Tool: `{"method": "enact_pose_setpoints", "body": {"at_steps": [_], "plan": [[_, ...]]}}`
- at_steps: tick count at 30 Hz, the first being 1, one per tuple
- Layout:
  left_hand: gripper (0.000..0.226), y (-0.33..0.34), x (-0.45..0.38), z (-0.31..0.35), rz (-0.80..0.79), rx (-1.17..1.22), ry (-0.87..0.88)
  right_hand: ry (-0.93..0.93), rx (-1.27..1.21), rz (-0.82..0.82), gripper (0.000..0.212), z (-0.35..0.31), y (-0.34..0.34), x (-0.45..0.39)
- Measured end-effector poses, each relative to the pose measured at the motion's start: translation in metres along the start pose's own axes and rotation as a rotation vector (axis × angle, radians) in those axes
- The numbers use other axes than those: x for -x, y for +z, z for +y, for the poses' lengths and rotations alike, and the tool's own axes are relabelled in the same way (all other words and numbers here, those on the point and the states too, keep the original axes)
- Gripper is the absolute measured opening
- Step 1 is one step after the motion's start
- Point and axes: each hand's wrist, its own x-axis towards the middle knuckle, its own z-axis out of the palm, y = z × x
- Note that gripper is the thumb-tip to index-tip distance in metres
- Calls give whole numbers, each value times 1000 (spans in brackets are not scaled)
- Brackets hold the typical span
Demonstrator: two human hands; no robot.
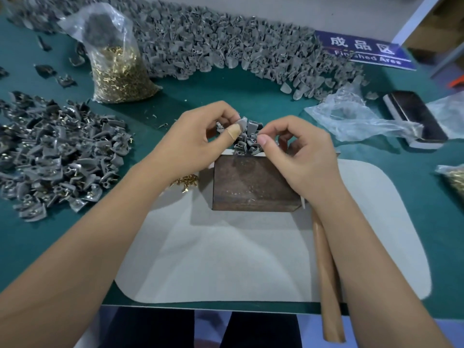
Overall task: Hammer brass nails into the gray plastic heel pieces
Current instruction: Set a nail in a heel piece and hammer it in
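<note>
**Both hands pinch gray heel pieces above the metal block**

A clear plastic bag (118,69) stands at the upper left of the green table (251,94), its lower part packed with brass nails and its top bunched over a dark gray mass. A second bag of brass nails (452,178) shows at the right edge, cut off by the frame. A crumpled clear bag (356,116) lies right of centre, partly over a dark phone (416,119).

A long bank of gray heel pieces (226,43) curves across the back of the table, reaching a blue sign (364,50). A separate heap of heel pieces with nails (55,151) lies at the left. Loose brass nails (185,182) sit just left of a rusty metal block (251,184), which rests on a pale mat (251,259). A hammer handle (326,272) runs from beside the block toward the table's near edge, under the right forearm.

A small cluster of heel pieces (247,139) sits at the block's far edge. The left hand (200,139), its thumb bandaged, pinches 1 piece at the cluster's top between thumb and curled fingers. The right hand (301,151) pinches the cluster's right side likewise. Which way the held piece's long axis points cannot be told.
</note>
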Motion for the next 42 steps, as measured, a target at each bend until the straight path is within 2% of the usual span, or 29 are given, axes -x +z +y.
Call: {"method": "enact_pose_setpoints", "body": {"at_steps": [7,13,18,24,33,42], "plan": [[14,8,2,6,-65,111,78,0,-51,2,9,-1,-1,-2],[20,15,3,7,-77,166,23,-44,-37,-12,8,-1,0,-3],[24,15,2,7,-61,242,24,7,-43,49,10,-2,-2,-3],[17,15,1,7,-58,403,-72,9,-40,82,11,-4,0,-3],[19,17,2,12,-22,309,-5,-14,-37,104,14,-7,-2,-4],[7,21,4,15,55,265,22,-40,-6,79,10,-3,0,-5]]}}
